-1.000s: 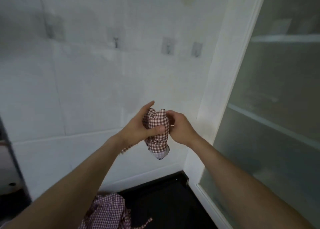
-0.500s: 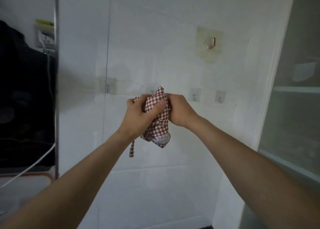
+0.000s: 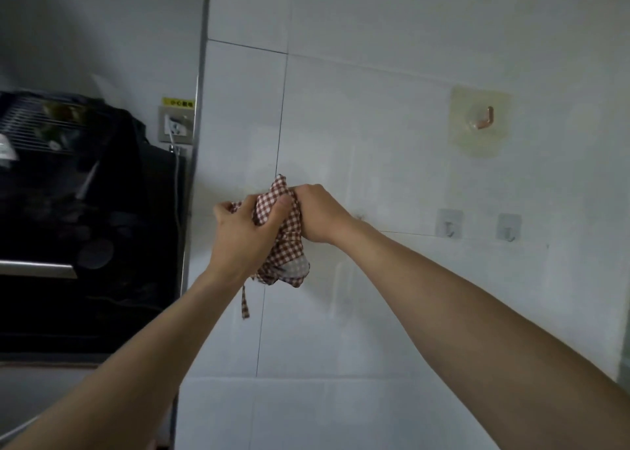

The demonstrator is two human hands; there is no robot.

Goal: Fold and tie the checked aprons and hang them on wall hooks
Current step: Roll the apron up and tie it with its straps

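- Your left hand (image 3: 243, 235) grips the bundled checked apron (image 3: 284, 245) from the left, thumb curled across the front of the cloth, fingers wrapped behind.
- Your right hand (image 3: 320, 212) grips the same bundle from the right, fingers curled into the cloth near its top; fingertips hidden in the folds.
- Both hands touch each other's side of the bundle, held up in front of the white tiled wall (image 3: 375, 108), roughly mid-frame.
- Apron is red-and-white check, wadded tight. A peak of cloth pokes up above your hands, a lobe hangs below them.
- One apron tie (image 3: 244, 301) dangles loose under your left wrist, hanging straight down against the wall.
- Can't tell if the bundle is knotted; your hands cover the middle.
- Copper hook (image 3: 484, 119) on a clear adhesive pad sits up and to the right of your hands, well apart, nothing on it.
- Two small grey hooks (image 3: 449, 226) (image 3: 509, 229) sit side by side right of your right wrist, lower than the copper one, both bare.
- Apron is on none of the three.
- Left of the wall edge: black oven (image 3: 85, 245) with a metal handle bar, wall socket (image 3: 175, 127) above its right corner with a cable plugged in and running down.
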